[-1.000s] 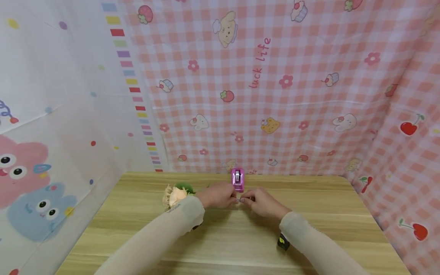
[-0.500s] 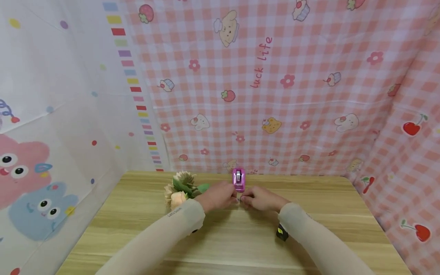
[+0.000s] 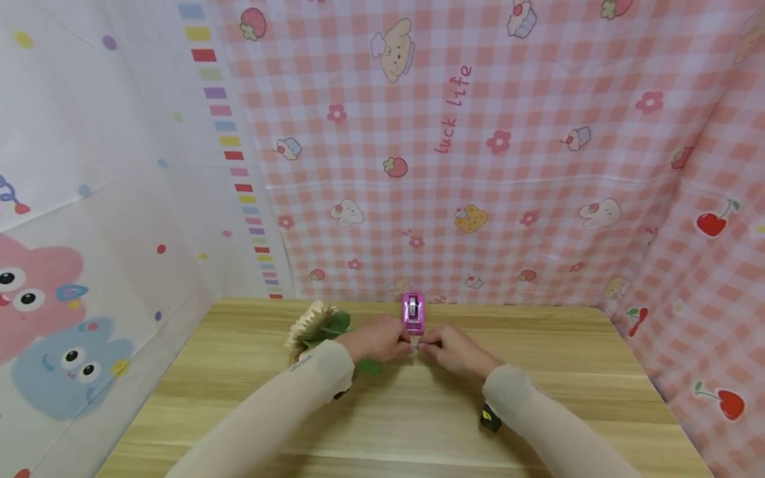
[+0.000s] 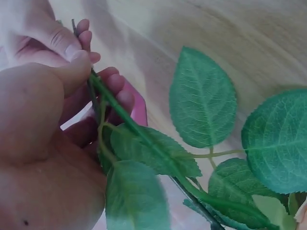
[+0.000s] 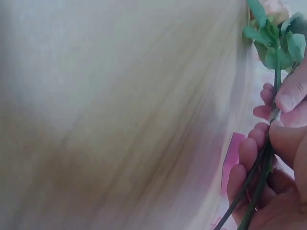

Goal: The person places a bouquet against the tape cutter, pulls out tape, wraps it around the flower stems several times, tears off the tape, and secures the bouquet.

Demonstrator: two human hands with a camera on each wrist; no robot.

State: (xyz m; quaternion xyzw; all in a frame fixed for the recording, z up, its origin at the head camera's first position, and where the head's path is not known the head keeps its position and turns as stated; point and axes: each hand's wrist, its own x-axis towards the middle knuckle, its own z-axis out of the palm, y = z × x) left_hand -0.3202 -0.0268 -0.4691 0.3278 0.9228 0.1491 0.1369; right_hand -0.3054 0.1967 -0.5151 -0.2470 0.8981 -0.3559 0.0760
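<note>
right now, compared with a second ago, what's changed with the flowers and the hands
The flower bunch has turned: its peach rose no longer shows in the head view, and a green leaf has appeared below the left hand. No visible grasp or release. Both the left hand and right hand stay nearly in place; the pink tape dispenser stays put.

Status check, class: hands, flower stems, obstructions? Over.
Left hand, right hand both pinching flower stems. Pink tape dispenser just beyond hands. Nothing visibly in the way.
</note>
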